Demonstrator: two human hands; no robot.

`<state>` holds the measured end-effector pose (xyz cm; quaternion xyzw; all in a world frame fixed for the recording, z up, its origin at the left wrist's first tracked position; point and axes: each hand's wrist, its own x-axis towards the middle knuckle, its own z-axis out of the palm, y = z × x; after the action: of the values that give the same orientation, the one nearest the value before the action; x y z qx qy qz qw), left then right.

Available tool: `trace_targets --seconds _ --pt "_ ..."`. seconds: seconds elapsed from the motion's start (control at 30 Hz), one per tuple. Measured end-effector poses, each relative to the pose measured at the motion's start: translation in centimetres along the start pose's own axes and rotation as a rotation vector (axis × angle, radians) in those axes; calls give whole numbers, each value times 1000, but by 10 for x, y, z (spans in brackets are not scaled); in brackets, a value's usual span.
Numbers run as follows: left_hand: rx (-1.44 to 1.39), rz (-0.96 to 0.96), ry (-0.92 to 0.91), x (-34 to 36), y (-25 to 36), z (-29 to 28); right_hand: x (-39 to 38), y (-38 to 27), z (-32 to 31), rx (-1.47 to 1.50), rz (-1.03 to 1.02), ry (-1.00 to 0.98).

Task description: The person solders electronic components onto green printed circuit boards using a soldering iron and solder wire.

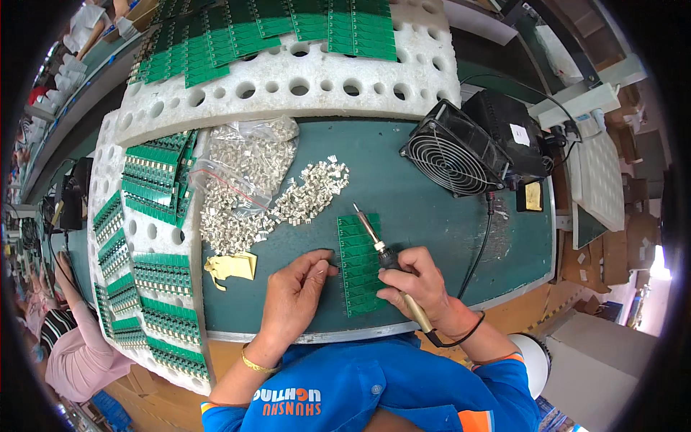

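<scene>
Green board [356, 281] flat on the table [389, 144], between the hands, near the front edge. Right hand [425, 284] closed round the soldering iron [387, 258], which slants over the board, tip toward the loose connectors. Left hand [296, 291] at the board's left edge, thumb and forefinger close together; cannot tell whether they pinch anything. No clamp seen on the board: a nudge could slide it and spoil alignment. Iron, if hot (cannot tell), could burn the left fingertips should it swing left, or mark the board if lowered carelessly. Cable [479, 259] runs close by the right wrist; a snag might jerk the tip. Containers: clear plastic bag [248, 162] with many small white connectors inside, more heaped loose beside it [313, 191]; easily scattered by a sleeve. Left foam slab [108, 173] bears boards with parts fitted; upper foam slab [273, 104] carries overlapping green boards, which could slip if bumped.
</scene>
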<state>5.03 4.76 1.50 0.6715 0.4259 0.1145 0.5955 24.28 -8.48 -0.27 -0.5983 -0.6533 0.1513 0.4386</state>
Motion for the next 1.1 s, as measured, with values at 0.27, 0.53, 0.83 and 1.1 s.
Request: trace_targets --seconds 0.27,0.53,0.83,1.1 --pt "-298 -144 -164 2 -2 14 -2 4 1 46 -37 14" --pt "-274 -153 -146 0 0 15 0 10 1 53 -82 39" --pt "-476 -18 -49 -26 12 -11 38 -21 19 -125 -43 220" --pt "-626 152 48 -42 27 -30 66 -40 40 60 -12 296"
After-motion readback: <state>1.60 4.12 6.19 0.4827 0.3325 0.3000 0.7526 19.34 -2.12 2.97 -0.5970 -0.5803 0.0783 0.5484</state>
